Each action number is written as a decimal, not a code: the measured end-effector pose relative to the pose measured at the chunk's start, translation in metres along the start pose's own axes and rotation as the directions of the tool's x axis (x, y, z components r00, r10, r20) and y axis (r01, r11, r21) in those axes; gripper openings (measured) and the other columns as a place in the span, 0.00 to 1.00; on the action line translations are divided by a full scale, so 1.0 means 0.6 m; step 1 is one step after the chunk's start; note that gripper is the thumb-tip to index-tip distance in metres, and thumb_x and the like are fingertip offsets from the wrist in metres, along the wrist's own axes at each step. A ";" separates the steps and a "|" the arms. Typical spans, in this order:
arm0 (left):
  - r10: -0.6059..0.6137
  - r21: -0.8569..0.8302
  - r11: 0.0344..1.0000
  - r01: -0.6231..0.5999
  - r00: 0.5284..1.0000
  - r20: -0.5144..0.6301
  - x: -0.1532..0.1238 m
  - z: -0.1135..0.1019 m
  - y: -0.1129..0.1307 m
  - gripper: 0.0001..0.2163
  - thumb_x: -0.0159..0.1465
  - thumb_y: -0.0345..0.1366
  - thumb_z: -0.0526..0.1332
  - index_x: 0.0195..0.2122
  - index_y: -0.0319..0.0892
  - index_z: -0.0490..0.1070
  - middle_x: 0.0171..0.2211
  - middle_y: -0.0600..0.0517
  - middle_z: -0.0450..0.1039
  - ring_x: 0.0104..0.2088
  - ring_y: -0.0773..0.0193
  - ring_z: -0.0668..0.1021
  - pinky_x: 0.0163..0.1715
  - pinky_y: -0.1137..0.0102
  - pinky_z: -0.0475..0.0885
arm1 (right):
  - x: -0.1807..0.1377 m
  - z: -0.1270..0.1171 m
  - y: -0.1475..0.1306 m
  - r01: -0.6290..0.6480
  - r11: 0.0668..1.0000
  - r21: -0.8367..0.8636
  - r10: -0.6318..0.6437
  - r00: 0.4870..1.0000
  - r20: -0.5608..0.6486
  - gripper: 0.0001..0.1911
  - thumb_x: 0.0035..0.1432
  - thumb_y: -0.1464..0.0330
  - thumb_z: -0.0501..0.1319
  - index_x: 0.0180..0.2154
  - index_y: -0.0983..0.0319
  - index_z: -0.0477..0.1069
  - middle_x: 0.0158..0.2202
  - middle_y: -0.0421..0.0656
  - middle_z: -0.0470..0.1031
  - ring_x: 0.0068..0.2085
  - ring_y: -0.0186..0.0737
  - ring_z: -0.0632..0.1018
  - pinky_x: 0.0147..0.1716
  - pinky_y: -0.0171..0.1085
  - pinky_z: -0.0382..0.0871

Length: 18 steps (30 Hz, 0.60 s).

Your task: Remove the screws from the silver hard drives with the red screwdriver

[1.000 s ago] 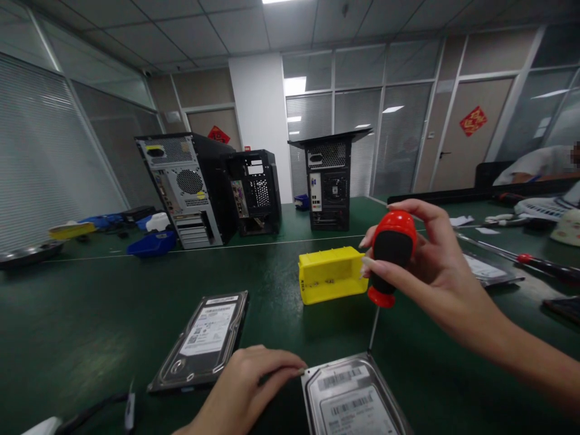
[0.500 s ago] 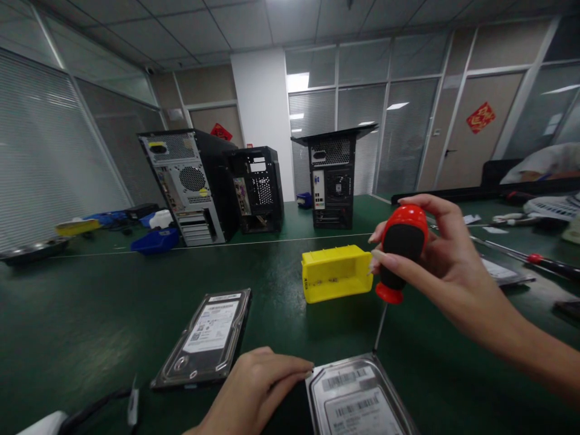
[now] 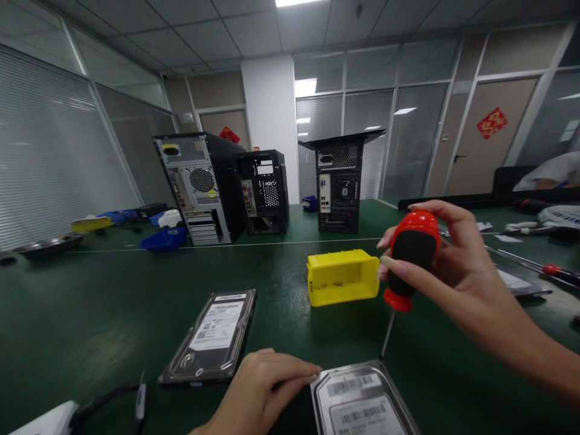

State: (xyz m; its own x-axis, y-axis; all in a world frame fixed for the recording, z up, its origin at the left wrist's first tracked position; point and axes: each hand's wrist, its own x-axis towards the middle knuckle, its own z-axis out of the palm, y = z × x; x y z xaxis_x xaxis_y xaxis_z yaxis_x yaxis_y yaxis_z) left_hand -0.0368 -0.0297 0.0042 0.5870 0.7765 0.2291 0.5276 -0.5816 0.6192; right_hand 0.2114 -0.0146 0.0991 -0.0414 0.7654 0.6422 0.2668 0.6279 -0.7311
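My right hand [image 3: 457, 266] grips a screwdriver [image 3: 414, 254] by its red and black handle. The shaft points down, and its tip meets the far right corner of a silver hard drive [image 3: 362, 411] at the bottom edge of the view. My left hand [image 3: 265, 389] has its fingers together, pinching the drive's far left corner; the fingertips' underside is hidden. Left of that hand, a second hard drive [image 3: 215, 332] lies label up on the green table. Just beyond the screwdriver, an open yellow bin [image 3: 343, 278] rests on its side.
Three computer cases [image 3: 339, 181] stand at the back. A blue bin [image 3: 164, 240] and a metal tray [image 3: 49, 244] are at the left. Another drive [image 3: 521, 283] and a long screwdriver [image 3: 550, 270] lie on the right. A cable [image 3: 109, 396] lies front left. A person's sleeve [image 3: 553, 172] shows far right.
The whole view has shifted slightly, so everything appears a little further right. Both hands keep their grips, and the screwdriver tip stays at the drive's corner.
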 end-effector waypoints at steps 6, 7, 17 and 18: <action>0.004 -0.083 0.997 -0.007 0.999 -0.032 0.000 0.003 -0.004 0.10 0.66 0.30 0.58 0.42 0.50 0.77 0.41 0.58 0.80 0.40 0.65 0.80 0.41 0.76 0.70 | 0.005 0.001 -0.001 0.017 1.000 -0.005 -0.017 1.000 -0.009 0.28 0.49 0.61 0.64 0.50 0.52 0.54 0.36 0.40 0.73 0.31 0.36 0.79 0.30 0.29 0.78; 0.005 -0.086 0.996 -0.007 0.999 -0.032 0.000 0.004 -0.004 0.10 0.66 0.30 0.58 0.42 0.50 0.77 0.40 0.58 0.80 0.40 0.65 0.80 0.41 0.76 0.70 | 0.005 0.001 -0.001 0.015 1.000 -0.007 -0.015 1.000 -0.011 0.28 0.49 0.61 0.64 0.50 0.52 0.54 0.36 0.40 0.73 0.31 0.36 0.79 0.30 0.29 0.78; 0.013 -0.089 0.996 -0.018 0.998 -0.062 0.001 0.009 -0.009 0.09 0.65 0.31 0.59 0.42 0.46 0.77 0.40 0.55 0.80 0.42 0.65 0.79 0.44 0.76 0.70 | -0.001 0.000 0.004 0.022 1.000 -0.006 -0.022 0.999 -0.025 0.28 0.49 0.61 0.64 0.50 0.50 0.55 0.36 0.41 0.73 0.31 0.37 0.79 0.28 0.29 0.78; 0.010 -0.085 0.996 -0.015 0.998 -0.060 0.001 0.008 -0.008 0.09 0.65 0.31 0.58 0.43 0.46 0.77 0.41 0.55 0.80 0.42 0.65 0.79 0.44 0.76 0.70 | -0.001 0.001 0.003 0.020 1.000 -0.006 -0.020 0.999 -0.032 0.28 0.48 0.62 0.64 0.49 0.50 0.56 0.36 0.41 0.73 0.31 0.37 0.79 0.28 0.29 0.78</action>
State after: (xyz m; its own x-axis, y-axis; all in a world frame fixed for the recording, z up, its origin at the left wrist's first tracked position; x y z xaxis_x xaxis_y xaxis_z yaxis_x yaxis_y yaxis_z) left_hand -0.0361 -0.0276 -0.0022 0.5542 0.7838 0.2802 0.4648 -0.5706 0.6771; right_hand 0.2115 -0.0136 0.0973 -0.0160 0.7480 0.6635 0.2719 0.6418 -0.7170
